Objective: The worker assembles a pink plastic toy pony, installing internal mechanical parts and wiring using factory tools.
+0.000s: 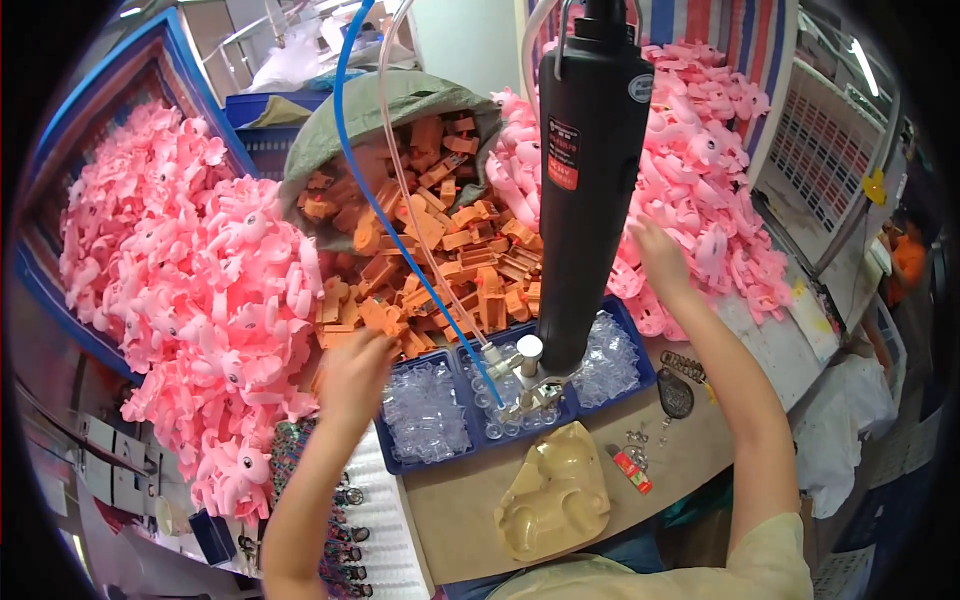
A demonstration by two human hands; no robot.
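Left hand [358, 378]: at the near edge of the orange parts, beside the left pink parts; blurred, fingers bent; cannot tell whether they grip anything.
Right hand [660, 258]: reached out to the right pink parts, just right of the black cylinder; fingers at the pile's near side; cannot tell whether they are closed on a piece.
Orange parts [490, 255]: loose heap, centre, spilling from the green sack [390, 90] toward the blue tray.
Left pink parts [240, 290]: tall heap of animal-shaped pieces, left of the orange parts.
Right pink parts [700, 170]: second heap, behind and right of the black cylinder.
Black cylinder [590, 190]: slightly tilted, above the blue tray; metal fitting [535, 393] at its foot.
Blue hose [385, 222]: runs down to the metal fitting.
Blue tray [612, 403]: three compartments on the tabletop [450, 515], clear pieces [427, 412] in each.
Tan mould [555, 495]: hollowed, on the tabletop in front of the blue tray, between the forearms.
Small packet [632, 472]: red and green, right of the tan mould.
White bag [840, 430]: far right, beyond the right forearm.
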